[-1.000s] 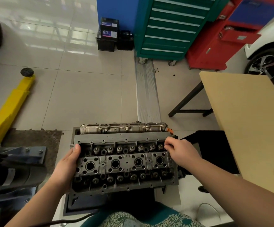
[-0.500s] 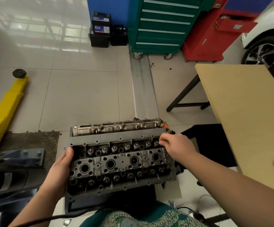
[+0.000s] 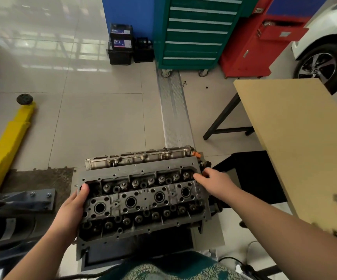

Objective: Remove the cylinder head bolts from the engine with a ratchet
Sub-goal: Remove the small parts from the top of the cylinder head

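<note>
Hands: as the grey cast-metal cylinder head [image 3: 143,201] is steadied, its left end is clasped by the left hand [image 3: 72,209], thumb over the rim; the right hand [image 3: 216,181] is laid at the far right corner, fingers reaching in, whether pinching anything cannot be told.
Place: head set on a dark stand just before the person.
Handling: judged heavy, rigid, oily; best gripped at the ends.
Count: four large round bores, one head, no ratchet seen.
Beyond: tan board worktop [image 3: 304,142], green drawer cabinet [image 3: 195,31].
</note>
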Action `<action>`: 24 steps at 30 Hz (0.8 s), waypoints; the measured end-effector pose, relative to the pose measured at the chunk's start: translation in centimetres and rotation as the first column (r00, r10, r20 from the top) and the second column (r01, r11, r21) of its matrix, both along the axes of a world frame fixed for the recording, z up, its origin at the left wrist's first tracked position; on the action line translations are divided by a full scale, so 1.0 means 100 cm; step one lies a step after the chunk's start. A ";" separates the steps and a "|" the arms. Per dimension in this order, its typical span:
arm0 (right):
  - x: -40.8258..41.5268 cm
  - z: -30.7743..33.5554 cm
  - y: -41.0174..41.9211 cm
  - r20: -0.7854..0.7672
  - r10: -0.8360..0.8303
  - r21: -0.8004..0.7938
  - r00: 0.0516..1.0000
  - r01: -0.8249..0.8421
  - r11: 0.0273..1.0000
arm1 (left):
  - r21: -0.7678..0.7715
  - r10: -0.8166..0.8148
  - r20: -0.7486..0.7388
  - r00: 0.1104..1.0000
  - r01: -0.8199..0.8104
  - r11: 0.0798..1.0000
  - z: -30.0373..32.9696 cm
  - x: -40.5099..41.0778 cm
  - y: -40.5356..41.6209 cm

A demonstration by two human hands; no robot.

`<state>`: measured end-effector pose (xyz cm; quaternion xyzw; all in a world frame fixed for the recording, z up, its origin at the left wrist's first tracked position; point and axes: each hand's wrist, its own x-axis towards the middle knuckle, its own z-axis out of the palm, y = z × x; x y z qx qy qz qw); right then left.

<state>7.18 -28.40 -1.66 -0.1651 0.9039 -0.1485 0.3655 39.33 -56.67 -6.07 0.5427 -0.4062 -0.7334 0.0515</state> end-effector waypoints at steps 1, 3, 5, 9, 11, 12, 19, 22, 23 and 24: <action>-0.004 0.001 -0.003 0.048 0.054 0.071 0.997 -0.057 0.996 | -0.008 -0.003 0.007 1.000 0.003 1.000 0.001 0.000 0.000; -0.012 0.004 -0.009 0.116 0.099 0.137 0.988 -0.115 0.984 | -0.016 -0.003 0.026 1.000 0.004 1.000 0.003 -0.002 0.001; -0.018 0.004 -0.010 0.194 0.104 0.125 0.975 -0.130 0.984 | -0.001 0.003 0.039 0.999 -0.003 1.000 0.007 -0.003 0.004; -0.020 0.000 -0.008 0.219 0.106 0.063 0.970 -0.122 0.990 | 0.004 0.005 0.075 0.997 -0.005 1.000 0.013 -0.004 0.005; -0.017 0.000 -0.007 0.189 0.102 0.053 0.977 -0.114 0.992 | -0.036 0.000 0.132 0.991 0.004 0.999 0.017 -0.005 0.005; -0.016 0.001 -0.006 0.176 0.108 0.051 0.978 -0.118 0.992 | -0.060 -0.004 0.168 0.986 0.014 0.998 0.019 -0.004 0.005; -0.008 0.008 -0.010 -0.074 0.210 0.113 0.975 -0.201 0.973 | -0.291 -0.111 0.394 0.912 0.238 0.927 0.034 -0.003 0.008; -0.004 0.010 0.000 -0.071 0.156 0.038 0.985 -0.154 0.987 | -0.537 -0.162 0.499 0.851 0.451 0.713 0.055 -0.013 0.018; -0.004 0.012 0.003 -0.069 0.131 -0.007 0.989 -0.132 0.991 | -0.636 -0.109 0.524 0.845 0.473 0.609 0.065 -0.028 0.029; -0.002 0.015 0.006 -0.065 0.106 -0.058 0.992 -0.110 0.992 | -0.721 -0.108 0.506 0.856 0.489 0.490 0.075 -0.049 0.046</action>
